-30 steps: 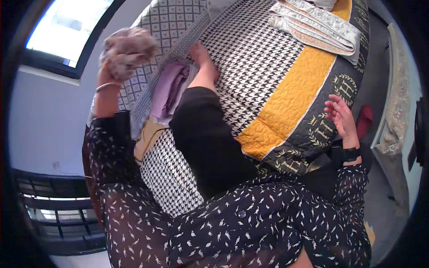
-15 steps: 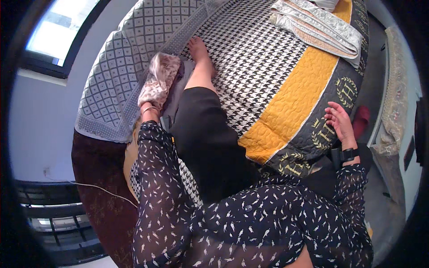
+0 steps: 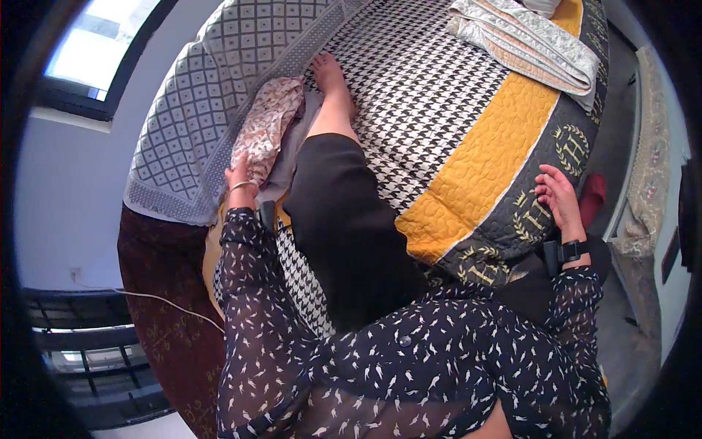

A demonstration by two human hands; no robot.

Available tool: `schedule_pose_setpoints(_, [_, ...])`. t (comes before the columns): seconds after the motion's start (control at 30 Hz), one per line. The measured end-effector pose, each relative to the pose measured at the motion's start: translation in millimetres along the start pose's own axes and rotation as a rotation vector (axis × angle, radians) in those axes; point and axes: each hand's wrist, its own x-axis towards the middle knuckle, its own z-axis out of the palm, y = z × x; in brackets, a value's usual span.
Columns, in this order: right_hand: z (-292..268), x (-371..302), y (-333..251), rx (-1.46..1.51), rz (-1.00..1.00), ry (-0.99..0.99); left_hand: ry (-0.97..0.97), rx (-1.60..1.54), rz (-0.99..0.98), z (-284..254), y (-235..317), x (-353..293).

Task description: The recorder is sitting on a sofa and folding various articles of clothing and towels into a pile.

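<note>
A floral brown-and-white cloth (image 3: 265,124) lies lengthwise on the bed at the left. My left hand (image 3: 240,174) is at its near end, with the fingers closed on the fabric and partly hidden by it. Under the cloth and beside my bare leg shows a grey cloth (image 3: 296,143). To the right, my right hand (image 3: 559,196) hovers near the dark border of the quilt. Its fingers are loosely bent and apart, with nothing in them.
The bed carries a houndstooth quilt (image 3: 409,95) with a yellow band (image 3: 482,157). A grey diamond-patterned cover (image 3: 197,117) lies at the far left. Folded pale bedding (image 3: 526,51) rests at the far right. A red shoe (image 3: 593,194) is beyond my right hand. A white cable (image 3: 168,301) runs at left.
The floral cloth, bunched and blurred before, now lies flatter and longer. My left hand has shifted slightly toward me along its near end. My right hand has barely moved.
</note>
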Motion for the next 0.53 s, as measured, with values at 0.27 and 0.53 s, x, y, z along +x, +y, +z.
schedule_pose_setpoints(0.27, [-7, 4, 5, -0.051, -0.024, 0.006, -0.054, 0.198, 0.093, -9, 5, 8])
schedule_pose_setpoints(0.53, [-10, 10, 1, -0.1, -0.012, 0.006, -0.068, -0.409, -0.276, -296, -178, -159])
